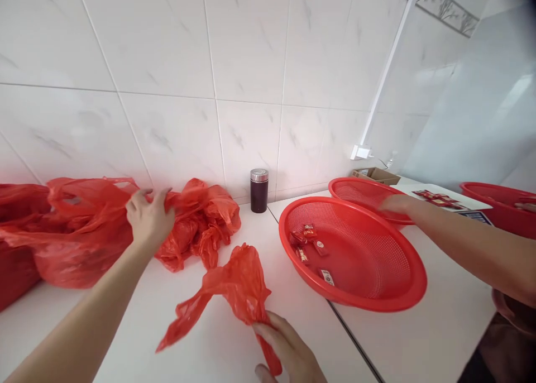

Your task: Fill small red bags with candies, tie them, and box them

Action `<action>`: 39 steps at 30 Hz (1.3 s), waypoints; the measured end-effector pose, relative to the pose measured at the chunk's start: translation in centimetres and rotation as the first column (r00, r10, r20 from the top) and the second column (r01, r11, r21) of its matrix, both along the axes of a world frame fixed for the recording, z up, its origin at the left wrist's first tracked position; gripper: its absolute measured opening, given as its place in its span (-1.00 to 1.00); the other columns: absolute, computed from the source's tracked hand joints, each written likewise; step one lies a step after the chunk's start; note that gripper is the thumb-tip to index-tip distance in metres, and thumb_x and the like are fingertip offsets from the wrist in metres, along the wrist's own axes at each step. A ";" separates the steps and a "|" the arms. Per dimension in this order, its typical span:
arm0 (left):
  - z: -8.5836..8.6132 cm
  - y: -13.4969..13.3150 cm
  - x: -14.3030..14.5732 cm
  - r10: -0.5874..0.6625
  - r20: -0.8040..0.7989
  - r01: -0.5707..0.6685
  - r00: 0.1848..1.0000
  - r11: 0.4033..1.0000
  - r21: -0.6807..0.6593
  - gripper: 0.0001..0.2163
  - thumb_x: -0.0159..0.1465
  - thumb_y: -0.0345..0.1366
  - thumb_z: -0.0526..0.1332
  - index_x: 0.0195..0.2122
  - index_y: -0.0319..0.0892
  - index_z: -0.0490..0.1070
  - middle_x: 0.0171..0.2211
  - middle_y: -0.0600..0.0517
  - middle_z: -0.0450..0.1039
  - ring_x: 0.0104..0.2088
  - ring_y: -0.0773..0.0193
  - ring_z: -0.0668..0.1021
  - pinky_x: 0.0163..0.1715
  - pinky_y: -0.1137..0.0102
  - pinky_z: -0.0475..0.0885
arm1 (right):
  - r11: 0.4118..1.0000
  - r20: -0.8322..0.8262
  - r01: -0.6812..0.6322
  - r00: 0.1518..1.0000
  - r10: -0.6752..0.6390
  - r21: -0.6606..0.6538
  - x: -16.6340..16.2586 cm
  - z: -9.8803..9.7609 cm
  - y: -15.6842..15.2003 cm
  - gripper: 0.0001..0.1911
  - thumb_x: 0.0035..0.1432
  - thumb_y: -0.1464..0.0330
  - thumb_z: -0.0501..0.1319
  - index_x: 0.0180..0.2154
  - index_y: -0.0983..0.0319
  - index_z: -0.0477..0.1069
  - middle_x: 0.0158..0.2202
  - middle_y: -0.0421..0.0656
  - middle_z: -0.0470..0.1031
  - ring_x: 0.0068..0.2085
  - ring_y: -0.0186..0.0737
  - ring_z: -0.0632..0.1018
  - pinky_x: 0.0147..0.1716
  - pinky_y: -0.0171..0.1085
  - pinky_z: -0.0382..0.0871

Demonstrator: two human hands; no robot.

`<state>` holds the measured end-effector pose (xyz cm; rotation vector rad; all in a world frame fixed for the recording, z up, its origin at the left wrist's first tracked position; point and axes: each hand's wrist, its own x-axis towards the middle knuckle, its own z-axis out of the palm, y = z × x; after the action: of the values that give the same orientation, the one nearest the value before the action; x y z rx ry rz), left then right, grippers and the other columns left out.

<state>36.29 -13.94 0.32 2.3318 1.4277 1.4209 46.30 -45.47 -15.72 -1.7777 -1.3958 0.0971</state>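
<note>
My left hand [151,220] is at the pile of crumpled red plastic bags [196,226], its fingers curled round thin red plastic. The edge of what it grips merges with the pile. Low in the middle, my right hand [291,352] is closed round the bunched end of a single red plastic bag [243,285], which lies loosely over the white table [134,338]. To the left of my left hand sits a bulging red bag [79,249]; its contents are hidden.
A red colander [368,260] with several small wrapped packets [320,248] stands right of my right hand. Behind it, a co-worker's arm [460,243] reaches into a second red colander [355,190]. A dark flask [259,193] stands by the wall, and a cardboard box [379,175] farther right.
</note>
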 end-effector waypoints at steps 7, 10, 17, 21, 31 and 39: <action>-2.7 -7.9 -2.4 -0.476 -0.176 0.446 0.862 0.876 -0.186 -0.57 0.28 -0.02 0.13 0.15 0.04 0.35 0.29 -0.05 0.13 0.27 -0.08 0.25 0.14 -0.01 0.26 | 0.988 -0.004 -0.135 0.991 0.135 0.080 3.0 3.3 -0.3 -0.50 0.11 0.54 0.04 0.06 0.09 0.41 0.08 -0.10 0.43 0.07 -0.19 0.48 0.05 -0.25 0.42; -4.7 -12.3 -3.2 -0.757 -0.111 0.622 0.643 0.602 -0.500 -0.49 0.19 -0.05 0.25 0.19 0.13 0.31 0.27 -0.03 0.22 0.22 -0.04 0.34 0.10 0.09 0.36 | 0.984 -0.025 -0.155 0.987 0.158 0.090 3.1 4.6 -0.3 -0.47 0.13 0.60 -0.04 0.01 0.07 0.43 0.05 -0.12 0.45 0.02 -0.21 0.50 0.00 -0.23 0.44; -8.6 -14.6 -5.0 -0.613 -0.029 0.444 0.790 0.604 -0.662 -0.67 0.12 -0.43 0.07 -0.21 -0.01 0.55 -0.19 0.03 0.58 -0.16 0.11 0.59 -0.13 0.27 0.46 | 0.981 -0.346 -0.078 0.929 0.135 0.176 2.9 6.7 -0.6 -0.64 0.25 0.48 0.01 -0.03 0.10 0.44 -0.02 -0.15 0.52 0.03 -0.24 0.52 0.04 -0.26 0.41; -8.4 -13.2 -9.0 -0.327 0.045 0.252 0.944 0.625 -0.739 -0.63 0.04 -0.39 0.12 -0.13 -0.02 0.52 -0.35 0.05 0.59 -0.32 0.14 0.60 -0.35 0.36 0.49 | 0.982 -0.507 0.126 0.861 -0.040 0.137 5.2 7.8 -1.2 -0.76 0.27 0.26 0.10 -0.06 0.15 0.40 -0.05 -0.08 0.53 -0.02 -0.16 0.55 0.00 -0.17 0.44; -5.2 -19.0 -7.3 -0.196 0.439 0.479 0.877 0.439 -0.760 -0.75 0.08 -0.12 0.28 -0.28 -0.07 0.32 -0.57 0.14 0.36 -0.60 0.36 0.34 -0.69 0.56 0.19 | 0.937 0.103 -0.216 0.975 0.195 0.273 -1.5 13.3 -2.2 -0.77 0.24 0.46 0.06 -0.14 0.08 0.38 -0.33 -0.20 0.52 -0.29 -0.25 0.54 -0.27 -0.28 0.45; -6.6 -20.1 -8.0 0.027 0.802 0.784 0.596 0.198 -0.589 -0.74 0.06 -0.18 0.38 -0.43 -0.12 0.29 -0.48 0.13 0.40 -0.49 0.35 0.45 -0.55 0.51 0.40 | 0.934 0.457 -0.105 0.850 0.262 -0.342 -0.3 8.7 4.1 -0.73 0.26 0.42 0.02 -0.12 0.28 0.45 -0.31 -0.01 0.57 -0.27 -0.02 0.58 -0.24 -0.11 0.39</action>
<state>28.31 -34.08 -6.31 1.0219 0.7941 0.6859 46.05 -41.41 -6.97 -2.0033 -2.0187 -0.0523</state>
